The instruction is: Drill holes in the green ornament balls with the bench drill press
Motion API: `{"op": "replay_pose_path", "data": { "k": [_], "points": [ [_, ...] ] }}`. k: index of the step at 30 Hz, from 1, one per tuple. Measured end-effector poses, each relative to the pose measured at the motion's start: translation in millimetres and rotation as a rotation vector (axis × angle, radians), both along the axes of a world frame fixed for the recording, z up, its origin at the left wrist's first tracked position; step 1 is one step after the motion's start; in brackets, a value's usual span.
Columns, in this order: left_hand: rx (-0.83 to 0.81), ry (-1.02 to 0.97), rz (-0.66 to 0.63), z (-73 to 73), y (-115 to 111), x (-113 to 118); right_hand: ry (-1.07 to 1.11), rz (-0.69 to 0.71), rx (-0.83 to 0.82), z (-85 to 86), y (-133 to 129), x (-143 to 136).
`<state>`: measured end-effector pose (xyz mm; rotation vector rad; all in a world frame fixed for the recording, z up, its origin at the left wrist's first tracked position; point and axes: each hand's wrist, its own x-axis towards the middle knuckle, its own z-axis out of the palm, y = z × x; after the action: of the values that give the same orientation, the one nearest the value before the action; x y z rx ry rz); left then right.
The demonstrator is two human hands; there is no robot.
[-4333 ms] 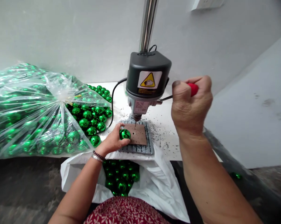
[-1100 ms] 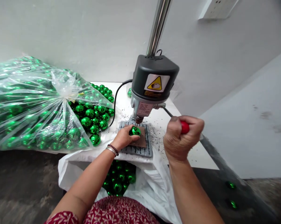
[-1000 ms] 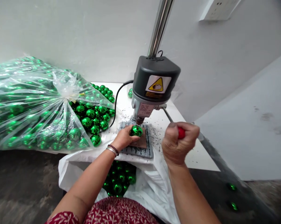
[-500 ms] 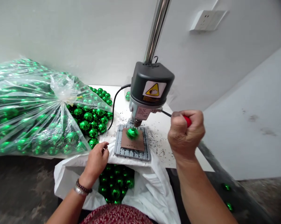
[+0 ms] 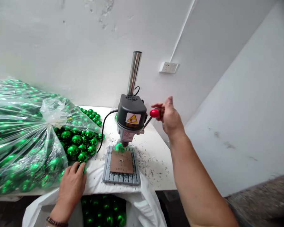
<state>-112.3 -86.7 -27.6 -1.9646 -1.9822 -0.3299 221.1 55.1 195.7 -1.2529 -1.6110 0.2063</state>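
My left hand [image 5: 72, 181] is closed over a shiny green ball [image 5: 84, 168] beside the plastic bag; its fingers hide most of the ball. My right hand [image 5: 169, 117] is by the red knob [image 5: 154, 113] of the drill press lever, fingers loosely stretched behind the knob and thumb raised. Whether it touches the knob is hard to tell. The drill press [image 5: 132, 115] stands over a grey slotted base [image 5: 105, 178] with a brown board [image 5: 121, 167] on it. A blurred green ball [image 5: 119, 147] is at the chuck, toward the board's back edge.
A large clear bag [image 5: 21, 135] of green balls is on the left, with loose green balls [image 5: 72, 150] beside it. A white sack [image 5: 148, 206] holding green balls hangs at the table's front edge. Dark shavings dot the white table [image 5: 159, 157]; a wall socket [image 5: 169, 67] is behind.
My left hand has moved left to the loose balls and closed on one. My right hand has loosened from the red knob, and the lever has swung up. The view has shifted.
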Motion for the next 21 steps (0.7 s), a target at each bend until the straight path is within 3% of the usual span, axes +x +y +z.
{"op": "replay_pose_path", "data": {
  "k": [3,7,13,16,21],
  "points": [
    [-0.088,0.007,0.031,4.9,0,-2,-0.08,-0.008,-0.037,-2.9,13,11],
    [-0.221,0.01,0.056,18.0,1,1,-0.225,0.097,-0.068,-5.1,26,7],
    [-0.366,-0.021,0.115,34.8,6,10,-0.304,0.194,-0.094,-12.2,27,7],
    [-0.347,-0.078,0.156,38.1,6,12,-0.309,0.186,-0.081,-15.3,23,8],
    [-0.179,-0.26,0.141,34.5,4,11,-0.341,0.077,-0.048,-21.9,21,5]
  ]
}}
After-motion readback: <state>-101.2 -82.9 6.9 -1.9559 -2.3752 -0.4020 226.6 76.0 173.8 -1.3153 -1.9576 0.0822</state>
